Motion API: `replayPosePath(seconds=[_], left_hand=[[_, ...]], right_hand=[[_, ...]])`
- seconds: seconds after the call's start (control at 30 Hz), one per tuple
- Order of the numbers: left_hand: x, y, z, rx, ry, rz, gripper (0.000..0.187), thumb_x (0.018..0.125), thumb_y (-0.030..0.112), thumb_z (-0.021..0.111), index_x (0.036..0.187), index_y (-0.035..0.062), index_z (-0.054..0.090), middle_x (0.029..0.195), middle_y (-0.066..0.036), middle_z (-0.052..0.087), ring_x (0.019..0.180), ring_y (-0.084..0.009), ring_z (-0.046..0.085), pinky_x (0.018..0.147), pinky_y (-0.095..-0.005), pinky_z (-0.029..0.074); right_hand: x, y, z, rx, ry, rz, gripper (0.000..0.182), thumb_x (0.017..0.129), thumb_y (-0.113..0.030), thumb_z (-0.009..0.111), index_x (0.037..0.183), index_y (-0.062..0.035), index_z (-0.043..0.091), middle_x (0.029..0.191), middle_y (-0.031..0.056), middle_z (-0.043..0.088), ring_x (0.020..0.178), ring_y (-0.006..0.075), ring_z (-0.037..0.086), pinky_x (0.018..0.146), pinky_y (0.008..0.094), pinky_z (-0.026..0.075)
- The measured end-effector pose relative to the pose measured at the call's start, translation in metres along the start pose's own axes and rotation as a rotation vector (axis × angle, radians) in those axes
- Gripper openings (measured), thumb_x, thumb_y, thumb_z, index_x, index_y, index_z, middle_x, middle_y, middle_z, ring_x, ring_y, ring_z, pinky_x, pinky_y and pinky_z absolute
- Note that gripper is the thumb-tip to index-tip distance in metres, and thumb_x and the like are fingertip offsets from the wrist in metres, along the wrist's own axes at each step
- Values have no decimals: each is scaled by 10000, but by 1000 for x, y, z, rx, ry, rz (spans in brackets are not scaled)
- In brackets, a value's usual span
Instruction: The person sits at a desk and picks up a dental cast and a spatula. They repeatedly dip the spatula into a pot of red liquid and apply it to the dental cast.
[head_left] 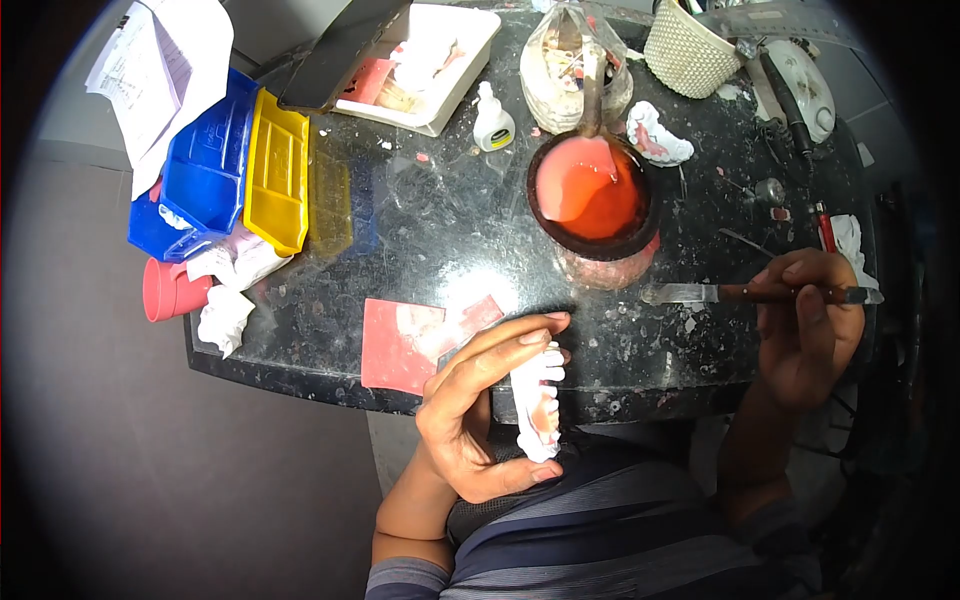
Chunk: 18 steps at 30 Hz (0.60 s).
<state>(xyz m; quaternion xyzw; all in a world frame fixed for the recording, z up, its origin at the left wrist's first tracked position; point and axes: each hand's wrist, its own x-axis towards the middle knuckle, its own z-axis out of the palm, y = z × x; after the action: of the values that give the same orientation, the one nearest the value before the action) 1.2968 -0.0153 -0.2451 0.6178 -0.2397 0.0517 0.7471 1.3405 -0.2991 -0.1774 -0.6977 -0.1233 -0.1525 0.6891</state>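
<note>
My left hand (470, 410) grips a white dental cast with teeth and pink wax (538, 405), held upright just off the near edge of the dark table (450, 220). My right hand (805, 325) holds a wax knife (740, 293) with a wooden handle; its flat metal blade points left over the table. Beyond the blade stands a dark bowl of melted pink wax (592, 190). A pink wax sheet (405, 345) lies on the table beside my left hand.
Blue and yellow plastic trays (240, 170) with papers sit at the left by a pink cup (170, 290). A white tray (420, 65), small white bottle (492, 120), plastic bag (570, 65), woven basket (690, 50) and another cast (658, 135) stand at the back.
</note>
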Motion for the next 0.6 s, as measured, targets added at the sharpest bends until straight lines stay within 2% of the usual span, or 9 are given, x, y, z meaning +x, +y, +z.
replayPosePath(seconds=[0.6], left_hand=[[1,-1,2,-9,16,7,886,679,335,897,1364,-60,498,1288,-366,551,1178,-403,599,934,-507,531]], right_hand=[[-1,2,-3,13,5,-17,249,962,-151,600,1041,82,562,882,255,670,597,121,564,512,208,416]])
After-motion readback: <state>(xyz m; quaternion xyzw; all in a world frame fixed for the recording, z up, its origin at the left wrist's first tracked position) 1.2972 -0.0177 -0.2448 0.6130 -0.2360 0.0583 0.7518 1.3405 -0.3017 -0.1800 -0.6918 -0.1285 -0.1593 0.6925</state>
